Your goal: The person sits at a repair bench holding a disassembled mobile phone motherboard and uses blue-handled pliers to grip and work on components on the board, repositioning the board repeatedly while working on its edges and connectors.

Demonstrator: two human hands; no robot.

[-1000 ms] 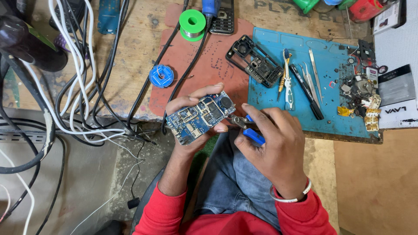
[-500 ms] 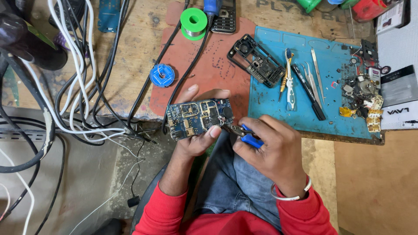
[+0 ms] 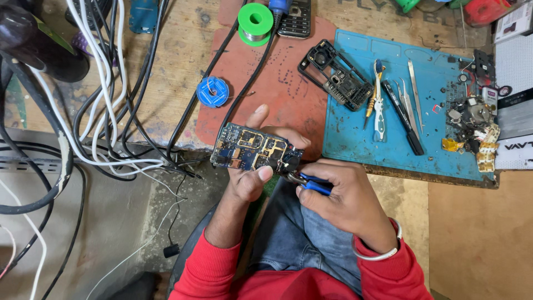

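Left hand (image 3: 250, 178) closed around blue circuit board (image 3: 256, 149), held above lap at tabletop (image 3: 177, 66) edge. Right hand (image 3: 347, 200) squeezes blue-handled cutters (image 3: 305, 181), tips at board's right end. Brace board firmly; nip small, avoid neighbouring components.

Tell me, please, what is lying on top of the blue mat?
On the blue mat lie a black phone frame, partly over its left edge, tweezers, a black pen-like tool and a heap of small parts. The mat under that heap is covered.
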